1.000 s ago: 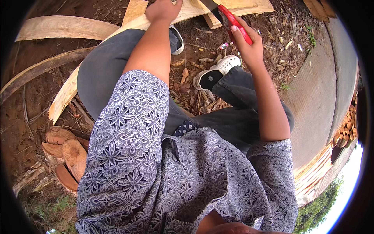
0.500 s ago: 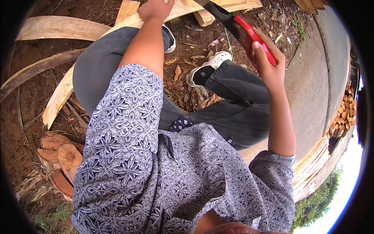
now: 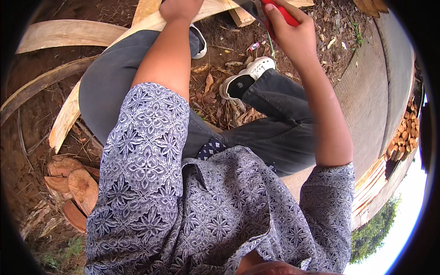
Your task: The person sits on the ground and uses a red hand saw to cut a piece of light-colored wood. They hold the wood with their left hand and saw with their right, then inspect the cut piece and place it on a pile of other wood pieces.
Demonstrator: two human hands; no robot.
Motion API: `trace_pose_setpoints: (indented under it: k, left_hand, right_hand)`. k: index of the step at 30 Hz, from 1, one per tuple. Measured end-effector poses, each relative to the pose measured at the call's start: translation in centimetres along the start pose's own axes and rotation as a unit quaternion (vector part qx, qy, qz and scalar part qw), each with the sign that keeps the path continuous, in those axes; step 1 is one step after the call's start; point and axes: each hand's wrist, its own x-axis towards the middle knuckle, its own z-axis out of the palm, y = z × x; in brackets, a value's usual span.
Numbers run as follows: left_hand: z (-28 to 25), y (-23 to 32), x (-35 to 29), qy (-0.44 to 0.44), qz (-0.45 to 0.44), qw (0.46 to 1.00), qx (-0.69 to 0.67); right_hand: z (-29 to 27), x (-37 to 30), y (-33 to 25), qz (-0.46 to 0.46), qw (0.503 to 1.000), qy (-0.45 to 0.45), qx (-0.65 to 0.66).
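A long pale wooden plank (image 3: 212,10) runs from the lower left, under my bent left leg, up to the top edge. My left hand (image 3: 180,9) bears on this plank and grips it near the top, its fingertips cut off by the picture's edge. In my right hand (image 3: 294,35) is a handsaw (image 3: 286,14), fingers closed round its red handle. The saw's dark blade slants up and left to the plank. Its far end lies out of view, so I cannot tell how deep the teeth sit.
Short wood blocks (image 3: 241,17) prop the plank. Another curved board (image 3: 73,34) and a darker strip (image 3: 46,87) lie at left, above cut log pieces (image 3: 82,185). Wood chips litter the soil around my white shoe (image 3: 251,73). Stacked wood (image 3: 403,133) stands at far right.
My right hand has moved up and left with the saw, pushing the blade further toward the plank and past the top edge. My left hand stays almost in place.
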Motion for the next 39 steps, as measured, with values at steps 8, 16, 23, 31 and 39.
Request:
trace_pose_setpoints:
  k: [8, 16, 23, 31, 39]
  left_hand:
    - [-0.4, 0.5, 0.0, -0.040, 0.003, 0.999, 0.010]
    - [-0.2, -0.1, 0.3, -0.033, 0.027, 0.999, 0.000]
    - [-0.8, 0.0, 0.9, -0.075, 0.006, 0.997, -0.013]
    - [-0.6, -0.2, 0.8, -0.073, 0.001, 0.997, 0.000]
    - [-0.3, 0.2, 1.0, -0.069, -0.004, 0.998, -0.009]
  right_hand:
    - [8.1, 7.6, 2.8, -0.026, 0.979, 0.007, 0.200]
    - [8.7, 0.8, 8.4, 0.004, 0.977, -0.005, 0.213]
    - [9.1, 0.5, 10.2, -0.066, 0.980, -0.011, 0.190]
    - [7.1, 1.1, 8.3, 0.019, 0.976, -0.048, 0.210]
    - [0.5, -1.0, 2.3, 0.066, 0.991, -0.023, 0.118]
